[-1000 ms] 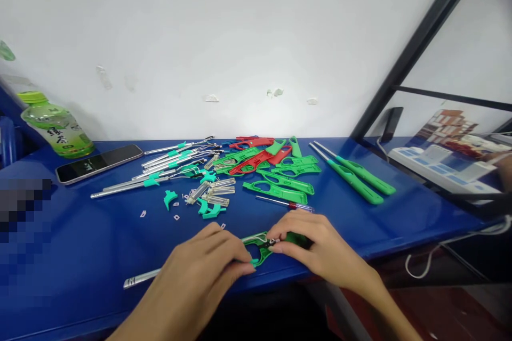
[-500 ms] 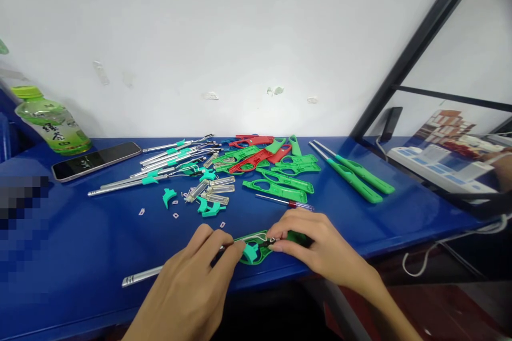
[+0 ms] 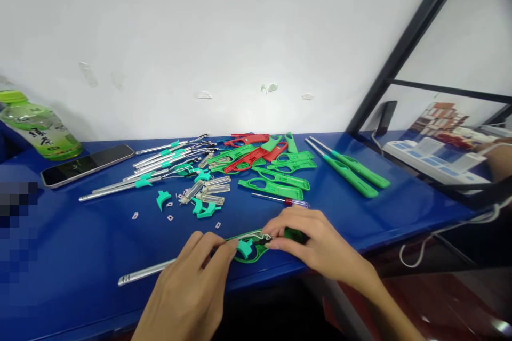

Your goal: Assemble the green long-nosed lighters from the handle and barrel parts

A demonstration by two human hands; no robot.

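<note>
A green lighter shell half [image 3: 252,261] lies near the front edge of the table. In it sit a teal trigger [image 3: 245,248], a white wire [image 3: 248,236] and a small black part [image 3: 262,241]. My left hand [image 3: 192,282] is closed, with its fingertips on the shell's left end next to the trigger. From under that hand a silver metal tube [image 3: 146,272] sticks out to the left. My right hand [image 3: 314,242] pinches the black part and the wire end at the shell's middle; its palm covers the shell's right part.
Behind lie silver tubes with triggers [image 3: 160,162], clear fuel tanks [image 3: 214,189], loose teal triggers [image 3: 163,199] and green shells [image 3: 272,188]. A screwdriver [image 3: 294,202] lies before them. Two assembled lighters [image 3: 352,176] are to the right, a phone [image 3: 88,164] and bottle [image 3: 42,128] left.
The view has shifted slightly, moving the scene left. My left fingers sit a little further left along the shell, while my right hand keeps its pinch at the black part.
</note>
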